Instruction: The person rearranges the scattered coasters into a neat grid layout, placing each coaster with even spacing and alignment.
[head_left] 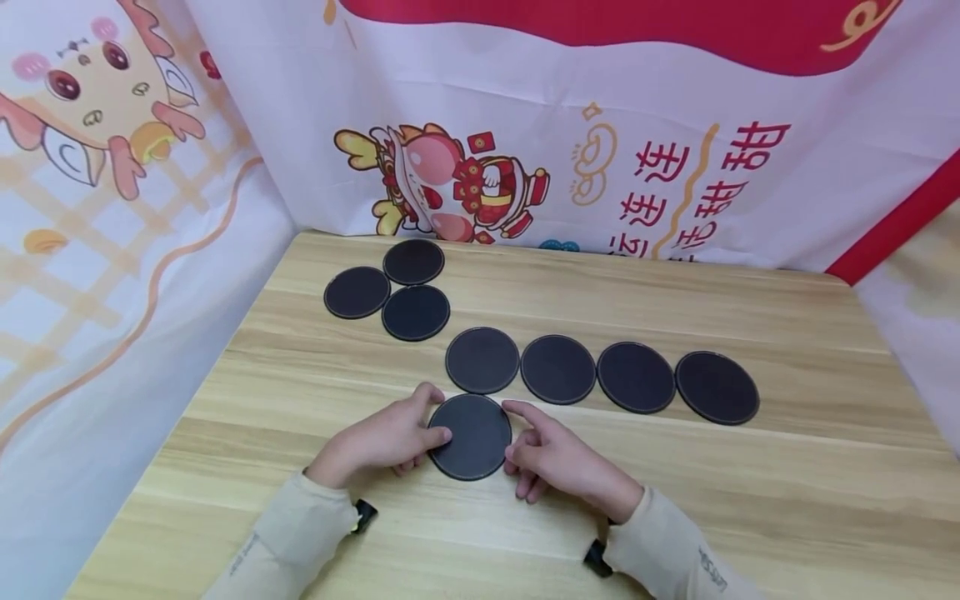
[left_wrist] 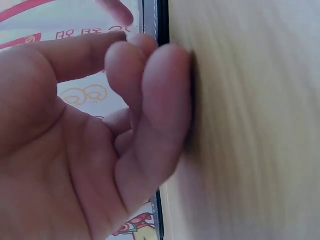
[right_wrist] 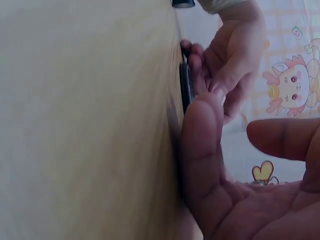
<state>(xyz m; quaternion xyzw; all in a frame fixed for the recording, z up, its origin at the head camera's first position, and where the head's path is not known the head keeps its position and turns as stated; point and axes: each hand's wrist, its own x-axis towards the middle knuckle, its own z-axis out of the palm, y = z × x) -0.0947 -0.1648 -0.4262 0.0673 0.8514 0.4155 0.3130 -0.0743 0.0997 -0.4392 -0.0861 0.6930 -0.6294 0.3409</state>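
A round black coaster [head_left: 477, 442] with a thin light line round its rim lies on the table between my hands. My left hand [head_left: 390, 431] holds it from the left, thumb on its top face and the index finger by its far left edge. At its right edge, my right hand [head_left: 561, 457] rests with the index finger extended along the rim and the other fingers loosely bent. In the right wrist view, the coaster's thin edge [right_wrist: 185, 87] shows by the left hand's fingers. The left wrist view shows my left fingers [left_wrist: 167, 90] bent beside the tabletop.
Just beyond the held coaster, a row of several similar coasters [head_left: 558, 369] runs to the right. Three more coasters [head_left: 416, 312] cluster at the back left. The wooden table [head_left: 810, 492] ends at a printed cloth [head_left: 570, 92] behind and another on the left.
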